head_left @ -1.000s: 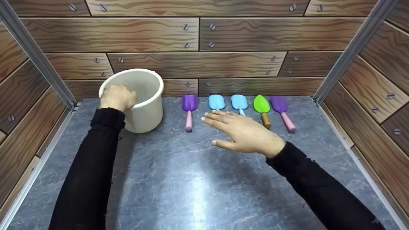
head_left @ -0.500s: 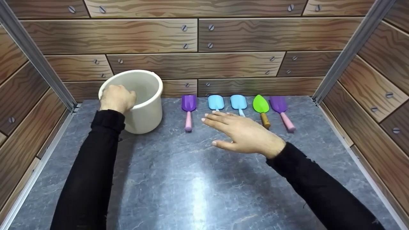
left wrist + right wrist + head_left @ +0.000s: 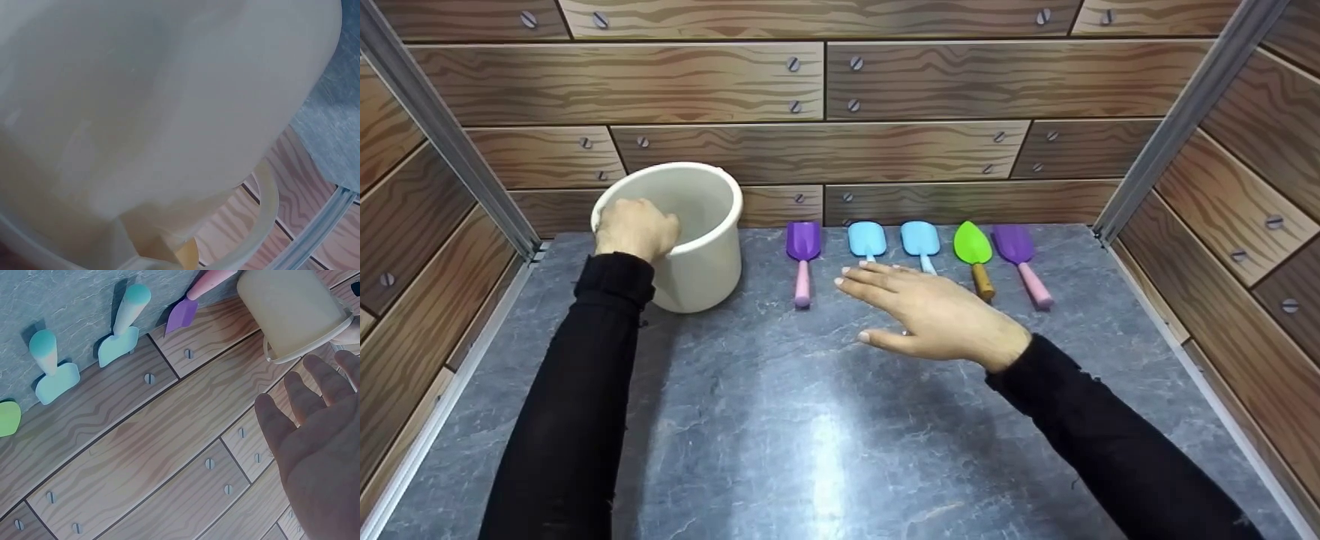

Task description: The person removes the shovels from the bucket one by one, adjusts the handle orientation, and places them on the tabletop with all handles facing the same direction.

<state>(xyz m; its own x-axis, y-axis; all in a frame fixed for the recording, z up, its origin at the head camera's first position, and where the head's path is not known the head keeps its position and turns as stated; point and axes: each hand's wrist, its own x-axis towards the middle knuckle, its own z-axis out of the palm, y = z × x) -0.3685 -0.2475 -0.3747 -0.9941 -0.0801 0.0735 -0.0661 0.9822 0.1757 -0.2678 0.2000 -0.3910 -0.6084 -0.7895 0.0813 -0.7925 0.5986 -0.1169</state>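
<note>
Head view. The left hand curls over the near rim of a white bucket, its grip closed on that rim; the bucket stands upright at the back left of the grey worktop, close to the wood-patterned back wall. The right hand hovers flat above the worktop, fingers straight and together, grip open and holding nothing. Behind it, five toy shovels lie in a row along the back wall, blades toward the wall: a purple shovel with pink handle, two light blue shovels, a green shovel with brown handle and a second purple shovel. The fingertips reach just before the blue pair and hide most of their handles. The first purple shovel lies between bucket and hand, apart from both.

Left wrist view. The bucket's pale wall fills nearly the whole frame; its thin handle hangs below, with a strip of worktop and wall at right. The hand itself is not visible.

Right wrist view. The open palm and spread fingers occupy the lower right. Beyond them appear the bucket, the purple shovel, both blue shovels and an edge of the green one.
</note>
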